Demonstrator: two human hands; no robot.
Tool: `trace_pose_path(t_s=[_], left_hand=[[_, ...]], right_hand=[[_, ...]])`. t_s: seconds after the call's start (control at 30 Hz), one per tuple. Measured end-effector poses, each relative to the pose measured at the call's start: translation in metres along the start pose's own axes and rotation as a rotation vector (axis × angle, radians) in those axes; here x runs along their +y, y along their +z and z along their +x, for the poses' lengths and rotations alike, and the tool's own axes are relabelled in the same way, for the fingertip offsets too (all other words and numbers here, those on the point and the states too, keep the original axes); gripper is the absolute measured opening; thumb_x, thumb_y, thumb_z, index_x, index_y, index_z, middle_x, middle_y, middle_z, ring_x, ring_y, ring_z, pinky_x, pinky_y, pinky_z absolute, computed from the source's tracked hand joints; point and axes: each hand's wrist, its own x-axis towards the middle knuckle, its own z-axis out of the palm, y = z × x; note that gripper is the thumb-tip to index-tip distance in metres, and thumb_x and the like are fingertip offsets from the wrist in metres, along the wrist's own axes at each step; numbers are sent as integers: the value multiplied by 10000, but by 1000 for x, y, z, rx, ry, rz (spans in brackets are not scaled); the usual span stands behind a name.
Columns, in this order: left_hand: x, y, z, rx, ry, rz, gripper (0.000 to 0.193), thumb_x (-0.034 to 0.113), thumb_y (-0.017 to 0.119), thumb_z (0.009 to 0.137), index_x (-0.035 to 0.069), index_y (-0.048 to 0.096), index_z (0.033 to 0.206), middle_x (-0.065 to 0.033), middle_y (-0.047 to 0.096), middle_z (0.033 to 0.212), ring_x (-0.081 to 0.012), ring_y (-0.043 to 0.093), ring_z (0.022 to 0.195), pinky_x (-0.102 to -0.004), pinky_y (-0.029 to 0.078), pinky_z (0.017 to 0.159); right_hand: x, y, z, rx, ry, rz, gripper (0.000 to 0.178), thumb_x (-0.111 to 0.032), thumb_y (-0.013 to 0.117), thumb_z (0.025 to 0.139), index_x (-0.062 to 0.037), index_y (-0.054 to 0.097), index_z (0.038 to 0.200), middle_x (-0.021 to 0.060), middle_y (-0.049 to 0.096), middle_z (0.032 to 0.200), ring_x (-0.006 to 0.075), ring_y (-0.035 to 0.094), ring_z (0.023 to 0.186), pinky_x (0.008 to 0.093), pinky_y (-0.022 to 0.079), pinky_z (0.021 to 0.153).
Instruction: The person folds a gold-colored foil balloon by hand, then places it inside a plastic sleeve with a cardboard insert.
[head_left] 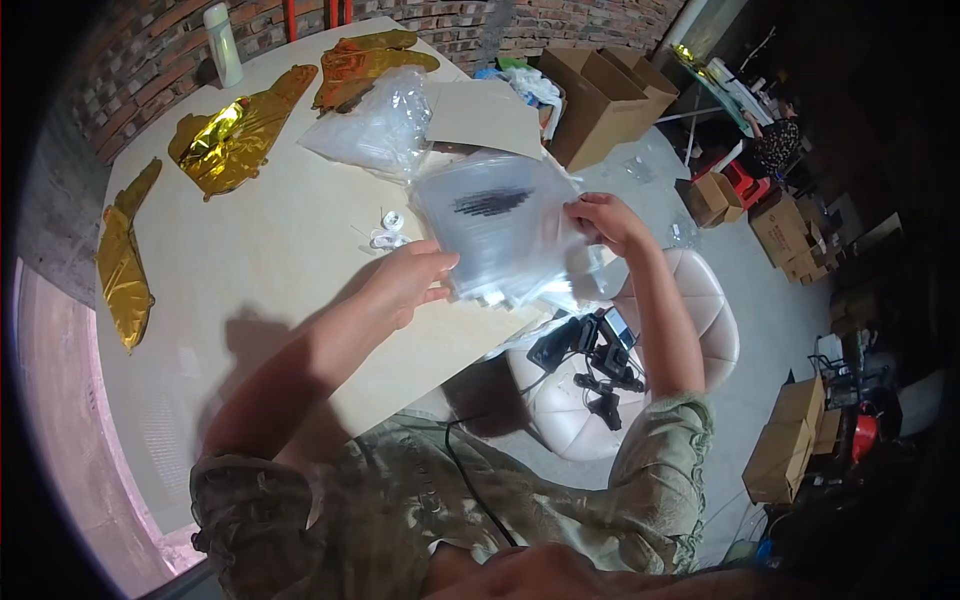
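A stack of clear plastic bags (pixel 497 235) with a dark printed patch lies at the table's right edge, between my hands. My left hand (pixel 410 280) is at the stack's lower left edge, thumb above and fingers below. On the other side, my right hand (pixel 608 222) pinches the right edge between thumb and fingers. Just left of the stack sit a small white spool (pixel 392 221) and some white pieces (pixel 388 240). Behind it rests a bulging clear plastic bag (pixel 375 125), beside a flat beige cardboard sheet (pixel 485 115).
Gold foil balloons (pixel 235 135) lie flat on the pale table (pixel 290 240), with a light bottle (pixel 223 45) at the back. Black cabled devices (pixel 600 360) sit on a white cushioned chair (pixel 570 415). Open cardboard boxes (pixel 595 105) stand beyond; another person (pixel 775 140) is at far right.
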Motion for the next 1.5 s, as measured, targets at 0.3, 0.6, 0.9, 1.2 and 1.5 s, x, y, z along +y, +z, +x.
trace_pose_path(t_s=[0.3, 0.6, 0.9, 1.2, 1.5], left_hand=[[7, -9, 10, 139, 40, 29, 327, 123, 655, 927, 14, 621, 1234, -79, 681, 1085, -164, 635, 973, -329, 511, 864], [71, -19, 79, 115, 285, 538, 366, -103, 583, 803, -27, 676, 1149, -104, 705, 992, -150, 670, 852, -283, 537, 702], [94, -26, 128, 241, 203, 588, 374, -106, 578, 772, -40, 688, 1123, -135, 701, 976, -227, 664, 866, -367, 535, 743], [73, -41, 126, 155, 507, 987, 353, 138, 692, 804, -5, 693, 1126, -182, 693, 1079, -286, 680, 978, -402, 540, 862], [21, -33, -18, -81, 739, 1495, 286, 216, 658, 894, 43, 661, 1121, -128, 649, 1203, -296, 625, 1089, -454, 451, 1039]], right_hand=[[26, 76, -112, 64, 23, 747, 90, -154, 637, 972, -69, 632, 940, -9, 619, 822, 102, 623, 716, 322, 588, 661], [13, 100, -141, -134, 119, 754, 221, -203, 637, 986, -14, 655, 1099, 109, 702, 988, 188, 703, 846, 351, 607, 727], [51, 61, -146, 398, -1019, -916, 465, -86, 800, 772, -156, 697, 1220, 86, 701, 1080, 283, 663, 795, 372, 561, 698], [46, 95, -117, 386, -1174, -964, 429, -54, 685, 745, -66, 687, 1174, 66, 693, 1054, 228, 664, 872, 341, 544, 717], [-19, 109, -156, 515, -1286, -752, 261, 29, 709, 746, -67, 685, 987, 99, 695, 978, 297, 653, 848, 418, 524, 737]])
